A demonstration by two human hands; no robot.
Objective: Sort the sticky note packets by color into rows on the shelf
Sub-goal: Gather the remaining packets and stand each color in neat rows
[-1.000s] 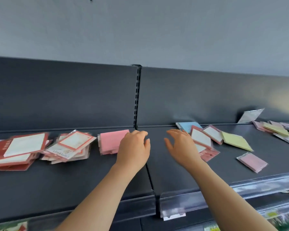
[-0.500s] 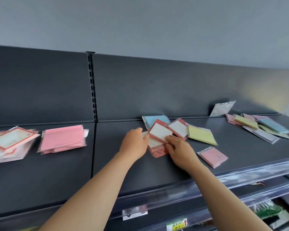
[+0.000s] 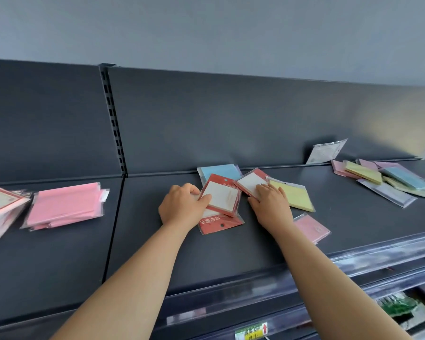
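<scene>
My left hand [image 3: 182, 204] pinches a red-framed packet [image 3: 220, 197] at its left edge, thumb on top, fingers curled beside it. That packet lies across another red packet [image 3: 219, 223] on the dark shelf [image 3: 231, 253]. My right hand [image 3: 270, 204] rests on a second red-framed packet [image 3: 249, 181], fingers close together and fairly flat on its face, not curled round it.

- Blue packet [image 3: 219, 171] at 12 o'clock from the pinched one, against the back panel.
- Yellow packet [image 3: 293, 197] touching the right hand at 3 o'clock.
- Pink packet [image 3: 309, 228] at 5 o'clock, just beside the wrist.
- Pink stack [image 3: 64, 204] well out at 9 o'clock, red-framed stack [image 3: 0, 204] just beyond it.
- Mixed pile [image 3: 383, 180] of pink, yellow and blue far out at 2 o'clock; a pale packet [image 3: 326, 150] leans on the back panel there.
</scene>
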